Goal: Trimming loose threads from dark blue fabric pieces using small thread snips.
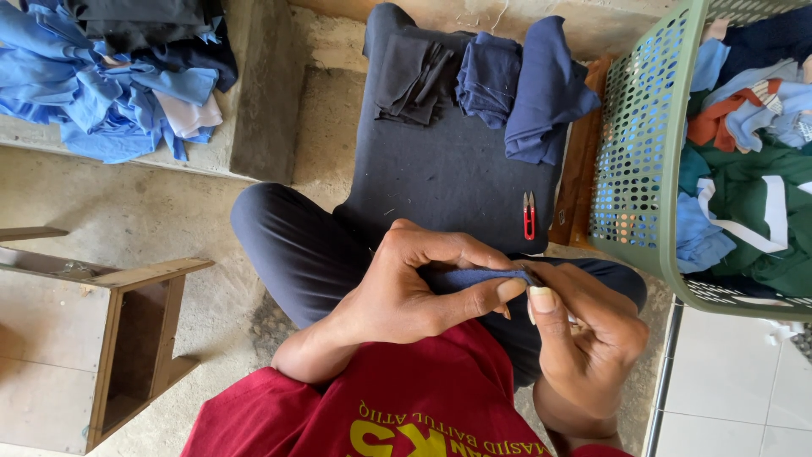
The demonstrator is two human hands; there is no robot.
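Note:
My left hand (406,283) is closed around a small piece of dark blue cloth (474,276), thumb and fingers pinching it above my lap. My right hand (579,326) meets it from the right, its thumb and fingertips pinching the same cloth's end. Both hands hover over my crossed legs in dark trousers (296,245). A red thread snipper (529,216) lies just beyond the hands on a dark navy cushion (448,169).
Folded navy cloth pieces (516,85) lie on the cushion's far end. A green perforated basket (643,152) of mixed fabrics stands at right. A heap of blue cloth (110,76) sits on a step at far left. A wooden stool (127,338) is at left.

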